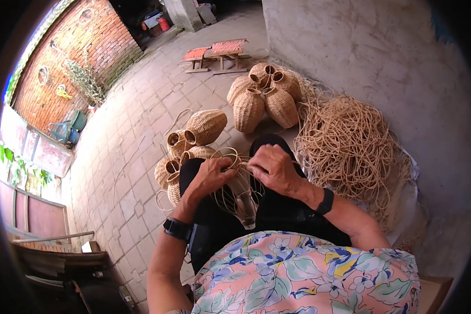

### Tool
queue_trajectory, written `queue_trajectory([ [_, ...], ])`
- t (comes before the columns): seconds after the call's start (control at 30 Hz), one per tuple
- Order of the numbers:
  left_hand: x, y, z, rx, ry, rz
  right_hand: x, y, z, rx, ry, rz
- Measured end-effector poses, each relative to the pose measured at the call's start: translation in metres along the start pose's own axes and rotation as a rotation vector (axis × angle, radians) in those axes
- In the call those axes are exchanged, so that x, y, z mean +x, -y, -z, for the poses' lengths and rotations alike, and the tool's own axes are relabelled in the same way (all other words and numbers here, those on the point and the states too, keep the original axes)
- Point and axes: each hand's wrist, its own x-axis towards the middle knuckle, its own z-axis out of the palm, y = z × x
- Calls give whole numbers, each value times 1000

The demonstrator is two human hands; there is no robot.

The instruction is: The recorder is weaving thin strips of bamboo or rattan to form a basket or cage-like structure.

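Over my knees both hands work at loose straw-coloured strands (226, 150), which loop up between them and hang down between my thighs. My left hand (213, 177) has its fingers curled round the strands' near side. On the other side my right hand (277, 170) is closed in a pinch, with thin strands running to its fingertips. Below them, between my legs, stands a pale, smooth upright object (246, 206) with strands around it; its kind is unclear. Woven vase-shaped baskets (206, 127) lie beside my left knee, some partly hidden by my leg and hand.
More woven baskets (248, 111) are clustered ahead. A big tangled heap of cord (345, 141) lies to the right, along the grey wall (361, 57). Two low stools (227, 48) with red woven seats stand farther off on the paved floor (141, 115). Dark furniture (63, 267) is at lower left.
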Motion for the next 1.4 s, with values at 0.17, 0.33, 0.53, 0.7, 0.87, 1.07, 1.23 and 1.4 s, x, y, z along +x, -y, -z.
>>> queue_trajectory([
  [0.17,3,9,-1,8,-11,-63,-31,15,2,218,346,-177],
  [0.33,16,22,7,-195,36,-14,-39,16,-5,337,548,-393],
  [0.53,19,18,17,-115,12,-131,-38,15,-13,338,636,-478],
  [0.7,16,2,2,-244,-157,-169,-40,20,-15,162,624,-370],
  [0.87,15,-1,-7,-16,-283,-216,-39,24,-16,130,594,-327],
  [1.07,20,5,-15,52,-380,-228,-40,28,-17,165,552,-242],
  [1.23,18,5,-15,-29,-383,-193,-37,35,-19,116,553,-200],
  [1.4,18,5,-13,-40,-375,-176,-32,40,-20,91,550,-173],
])
